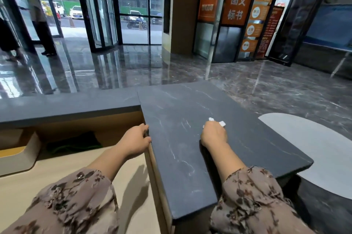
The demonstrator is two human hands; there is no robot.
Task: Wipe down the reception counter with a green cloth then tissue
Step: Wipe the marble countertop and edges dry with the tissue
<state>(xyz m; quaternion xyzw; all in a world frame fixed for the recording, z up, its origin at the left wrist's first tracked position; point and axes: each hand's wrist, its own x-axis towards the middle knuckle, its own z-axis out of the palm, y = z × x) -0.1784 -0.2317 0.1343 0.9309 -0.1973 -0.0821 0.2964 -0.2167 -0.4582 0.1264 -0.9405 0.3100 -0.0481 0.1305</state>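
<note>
Beige bin (pixel 17 159) sits far left on the lower bench (pixel 76 174), its contents too dim to tell. The green cloth (pixel 74 145) lies bunched in shadow beside it. On the dark bench (pixel 181 167), the right grip (pixel 214 134) is fisted round a white tissue (pixel 222 123), knuckles up, pressing down. The left grip (pixel 136 141) curls over the dark bench's left edge.
</note>
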